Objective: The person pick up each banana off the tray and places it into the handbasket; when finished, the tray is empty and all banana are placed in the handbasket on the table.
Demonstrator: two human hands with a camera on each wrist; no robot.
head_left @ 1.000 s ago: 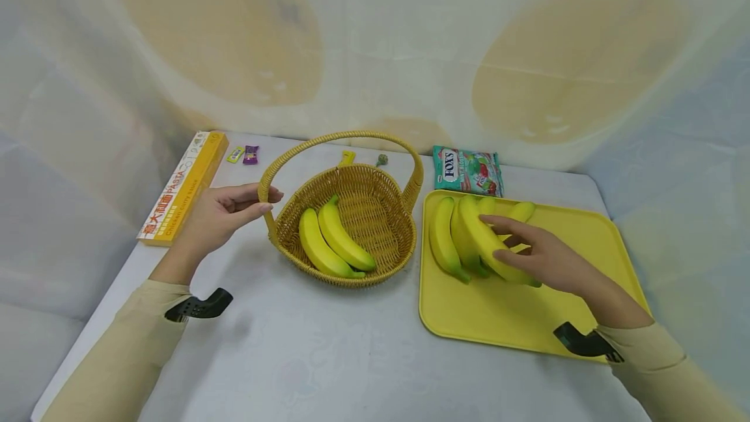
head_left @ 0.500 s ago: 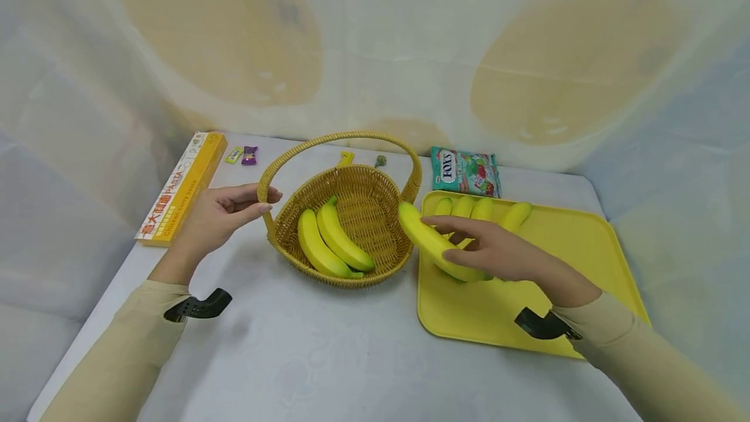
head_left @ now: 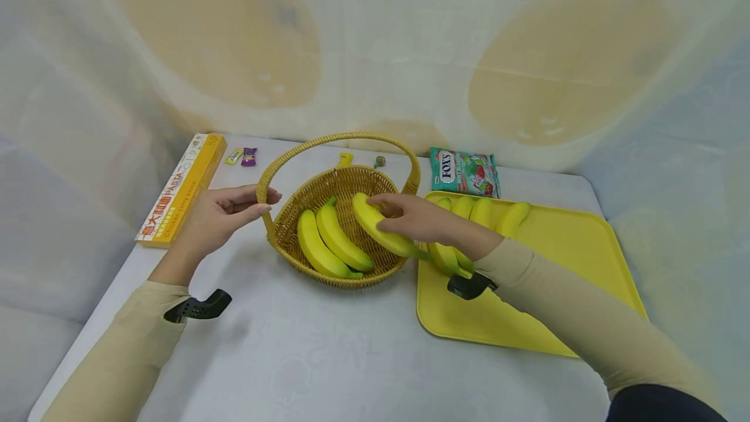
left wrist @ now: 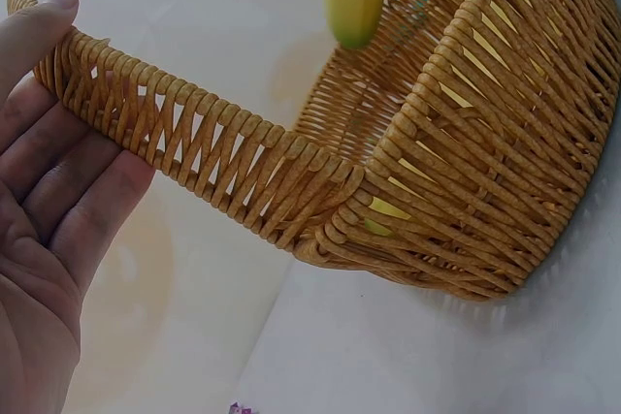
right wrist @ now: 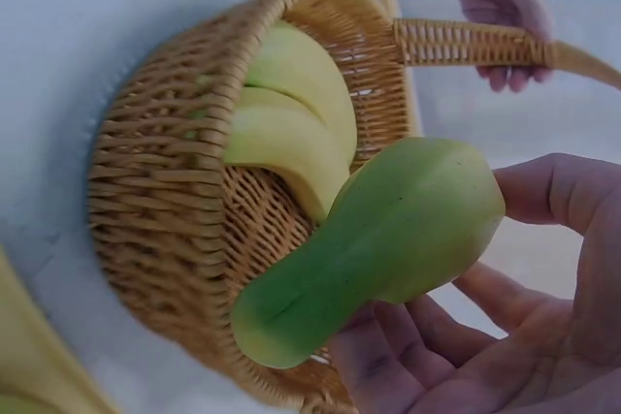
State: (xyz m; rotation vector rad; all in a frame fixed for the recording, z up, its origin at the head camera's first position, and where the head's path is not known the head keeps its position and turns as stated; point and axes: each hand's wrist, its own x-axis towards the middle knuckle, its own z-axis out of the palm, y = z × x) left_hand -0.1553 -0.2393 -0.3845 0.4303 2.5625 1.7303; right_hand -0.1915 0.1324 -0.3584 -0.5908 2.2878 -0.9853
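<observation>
A woven basket (head_left: 346, 282) with a tall arched handle stands on the white table, and two bananas (head_left: 328, 243) lie side by side in its left half. My left hand (head_left: 219, 213) pinches the left side of the handle between thumb and fingers; the left wrist view shows the thumb over one edge of it. Above the right half of the basket, my right hand (head_left: 413, 217) holds another banana (head_left: 375, 223) by its middle. In the right wrist view the held banana's green stem end (right wrist: 291, 317) points toward the camera, overlapping the basket rim.
Right of the basket lies a yellow tray (head_left: 498, 318) with several bananas (head_left: 480, 212) at its left side. A green candy bag (head_left: 465, 172) sits behind it. A pasta box (head_left: 181, 191) and small wrapped candies (head_left: 249, 157) are at the back left.
My right hand has lifted a banana off the tray and carried it left to above the basket. The left hand has stayed on the handle.
</observation>
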